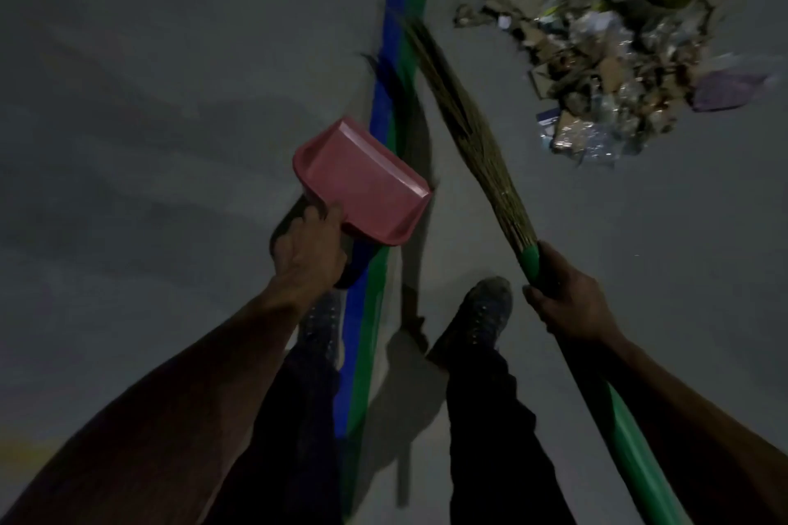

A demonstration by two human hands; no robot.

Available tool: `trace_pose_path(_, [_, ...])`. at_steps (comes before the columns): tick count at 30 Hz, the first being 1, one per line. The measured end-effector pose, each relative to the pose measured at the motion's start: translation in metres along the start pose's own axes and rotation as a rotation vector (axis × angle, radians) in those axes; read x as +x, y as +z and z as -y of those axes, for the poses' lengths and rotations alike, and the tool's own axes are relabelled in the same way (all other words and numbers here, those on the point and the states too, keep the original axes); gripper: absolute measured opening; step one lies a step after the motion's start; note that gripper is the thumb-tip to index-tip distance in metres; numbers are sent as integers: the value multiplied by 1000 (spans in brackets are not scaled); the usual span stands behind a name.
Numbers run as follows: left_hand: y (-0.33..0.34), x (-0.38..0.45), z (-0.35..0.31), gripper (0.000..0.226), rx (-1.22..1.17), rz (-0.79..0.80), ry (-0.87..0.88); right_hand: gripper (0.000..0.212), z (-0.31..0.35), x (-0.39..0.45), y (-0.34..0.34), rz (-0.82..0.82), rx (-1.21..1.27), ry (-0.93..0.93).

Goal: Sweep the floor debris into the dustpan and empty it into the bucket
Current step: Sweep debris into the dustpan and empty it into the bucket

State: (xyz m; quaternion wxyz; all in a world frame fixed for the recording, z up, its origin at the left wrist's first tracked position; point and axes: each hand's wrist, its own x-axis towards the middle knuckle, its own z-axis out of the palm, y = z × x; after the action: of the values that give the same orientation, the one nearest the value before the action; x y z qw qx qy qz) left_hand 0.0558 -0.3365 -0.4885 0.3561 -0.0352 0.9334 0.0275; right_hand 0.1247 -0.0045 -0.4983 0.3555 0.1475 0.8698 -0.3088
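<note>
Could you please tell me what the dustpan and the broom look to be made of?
The dustpan looks like pink moulded plastic: smooth, one even colour, faint sheen, rounded rim. The broom has a head of thin, dry tan fibres, probably grass or straw, bound into a green handle that looks like smooth plastic; the dim light leaves that open.

— What's underfoot there?
— A grey floor (128, 98), with 2 tape stripes (401, 55), 1 blue, 1 green, running side by side.
— And on it?
— A debris pile (597, 47) of cardboard, paper and plastic scraps, right of the stripes; 2 dark shoes (477, 320) nearer.
</note>
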Motion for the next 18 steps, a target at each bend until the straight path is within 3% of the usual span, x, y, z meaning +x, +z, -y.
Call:
trace_pose_path(11, [-1,9,179,52,79,99,-80,74,162,44,128,119,-123,-169])
trace_pose_path(18, [7,21,246,53,113,92,-85,73,210,73,194,326,-178,-78])
